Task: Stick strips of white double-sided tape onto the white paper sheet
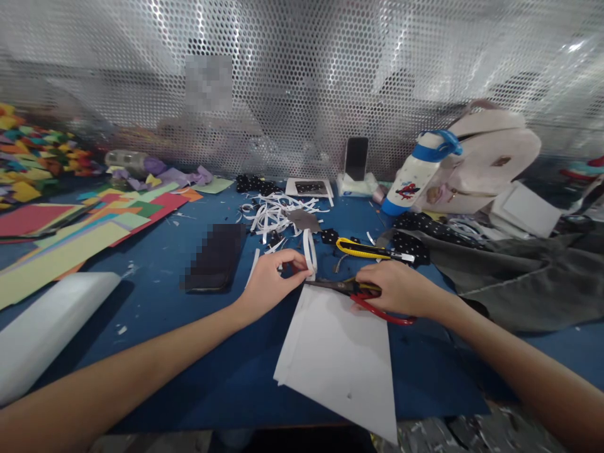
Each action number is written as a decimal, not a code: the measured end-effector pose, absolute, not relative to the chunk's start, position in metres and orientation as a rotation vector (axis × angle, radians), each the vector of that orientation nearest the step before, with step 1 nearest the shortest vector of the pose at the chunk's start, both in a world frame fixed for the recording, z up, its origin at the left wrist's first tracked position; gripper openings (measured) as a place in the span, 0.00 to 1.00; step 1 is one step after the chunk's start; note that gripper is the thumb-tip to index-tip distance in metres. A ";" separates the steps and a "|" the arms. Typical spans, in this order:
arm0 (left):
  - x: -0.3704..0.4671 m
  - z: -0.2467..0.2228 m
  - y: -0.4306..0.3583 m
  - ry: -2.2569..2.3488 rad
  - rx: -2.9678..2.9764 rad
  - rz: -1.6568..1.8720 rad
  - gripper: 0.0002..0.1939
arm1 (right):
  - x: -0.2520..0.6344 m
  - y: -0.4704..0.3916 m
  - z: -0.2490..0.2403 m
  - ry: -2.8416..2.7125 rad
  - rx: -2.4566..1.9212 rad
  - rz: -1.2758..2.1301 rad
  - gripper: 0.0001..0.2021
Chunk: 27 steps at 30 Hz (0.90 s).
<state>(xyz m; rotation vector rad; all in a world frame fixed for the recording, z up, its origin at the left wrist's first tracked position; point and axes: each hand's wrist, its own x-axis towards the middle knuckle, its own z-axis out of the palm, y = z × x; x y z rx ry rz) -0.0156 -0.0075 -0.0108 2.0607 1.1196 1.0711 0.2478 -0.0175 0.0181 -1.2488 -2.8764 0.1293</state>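
Note:
My left hand (278,280) pinches a narrow white paper strip (309,251) that loops upward from thumb and finger. Red-handled scissors (380,309) are in my right hand (391,286), fingers wrapped round the handles. Their dark blades point left and reach close to my left fingertips. Just below the blades lie white paper sheets (342,352), overlapping toward the table's front edge. Behind my hands is a pile of cut white strips (278,214). A yellow box cutter (372,250) rests beyond my right hand. Whether the blades are parted is hard to make out.
A dark phone (219,258) lies left of my left hand. Coloured paper sheets (89,239) and a white roll-like object (54,327) occupy the left. At right are a bottle (415,173), a pale backpack (491,157) and dark cloth (509,283). Another phone (356,158) stands by the perforated metal wall (292,82).

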 end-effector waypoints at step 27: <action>-0.017 -0.012 -0.009 1.038 2.046 1.152 0.02 | 0.240 -0.037 0.018 -2.870 -1.512 -0.277 0.30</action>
